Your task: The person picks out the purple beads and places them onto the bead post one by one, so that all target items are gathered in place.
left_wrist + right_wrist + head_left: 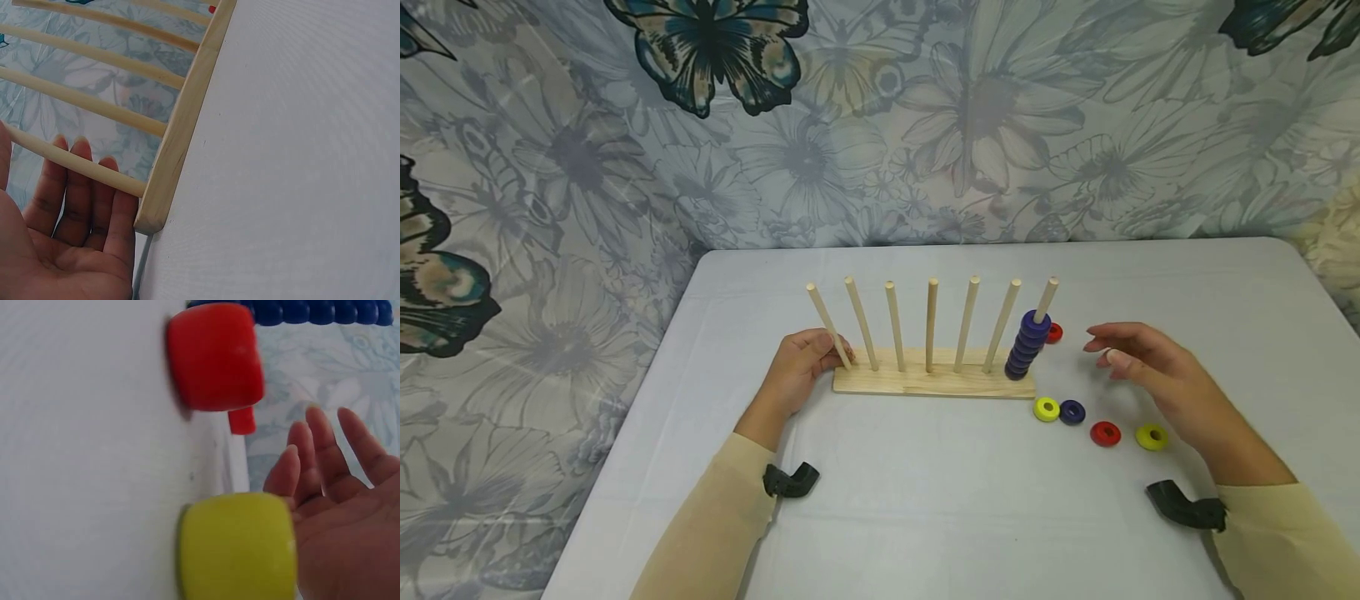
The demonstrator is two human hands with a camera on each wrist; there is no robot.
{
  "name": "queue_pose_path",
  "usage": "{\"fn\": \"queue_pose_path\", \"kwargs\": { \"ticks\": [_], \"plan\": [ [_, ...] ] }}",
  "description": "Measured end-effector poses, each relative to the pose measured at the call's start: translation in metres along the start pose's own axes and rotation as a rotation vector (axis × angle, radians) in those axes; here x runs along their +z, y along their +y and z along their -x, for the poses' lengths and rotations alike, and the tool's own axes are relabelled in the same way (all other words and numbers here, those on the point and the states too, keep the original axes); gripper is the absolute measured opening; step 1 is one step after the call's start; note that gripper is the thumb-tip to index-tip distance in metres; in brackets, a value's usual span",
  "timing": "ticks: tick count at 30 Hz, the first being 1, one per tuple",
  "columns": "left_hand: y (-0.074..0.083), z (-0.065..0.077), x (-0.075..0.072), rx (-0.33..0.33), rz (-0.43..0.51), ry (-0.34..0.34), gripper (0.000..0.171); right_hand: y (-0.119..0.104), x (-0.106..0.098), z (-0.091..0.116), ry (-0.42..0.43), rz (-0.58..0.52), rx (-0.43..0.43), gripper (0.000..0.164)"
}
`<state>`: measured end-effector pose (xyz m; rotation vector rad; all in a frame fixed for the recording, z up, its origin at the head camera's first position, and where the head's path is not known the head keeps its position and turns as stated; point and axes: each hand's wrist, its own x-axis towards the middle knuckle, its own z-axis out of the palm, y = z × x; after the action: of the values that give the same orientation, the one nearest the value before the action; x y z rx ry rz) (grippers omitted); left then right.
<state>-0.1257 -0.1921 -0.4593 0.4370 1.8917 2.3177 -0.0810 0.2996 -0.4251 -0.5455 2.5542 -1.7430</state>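
A wooden peg stand (936, 385) with several upright pegs is on the white table. My left hand (805, 367) holds its leftmost peg (81, 164); in the left wrist view the fingers pass behind the peg. Dark blue rings (1027, 346) are stacked on the rightmost peg, its top bare. To the right of the stand, my right hand (1150, 367) hovers over the table with fingers loosely bent, holding nothing. Near it lie a yellow ring (1152, 437) and a red ring (1105, 434), both large in the right wrist view.
Another yellow ring (1047, 409) touches a loose blue ring (1072, 412) by the stand's right front corner. Behind the blue stack a second red ring (1055, 333) is partly visible. A flowered cloth (865, 167) with butterflies hangs behind the table (940, 500).
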Motion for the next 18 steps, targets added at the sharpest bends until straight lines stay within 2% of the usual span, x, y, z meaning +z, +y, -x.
{"fn": "queue_pose_path", "kwargs": {
  "ticks": [10,18],
  "plan": [
    [-0.002,-0.001,-0.001,0.005,0.012,-0.005,0.045,0.018,0.003,0.004,-0.080,0.125,0.171,0.046],
    [-0.002,-0.001,-0.001,0.010,-0.023,0.000,0.064,0.024,0.004,0.003,-0.157,0.178,0.078,0.051]
  ]
}}
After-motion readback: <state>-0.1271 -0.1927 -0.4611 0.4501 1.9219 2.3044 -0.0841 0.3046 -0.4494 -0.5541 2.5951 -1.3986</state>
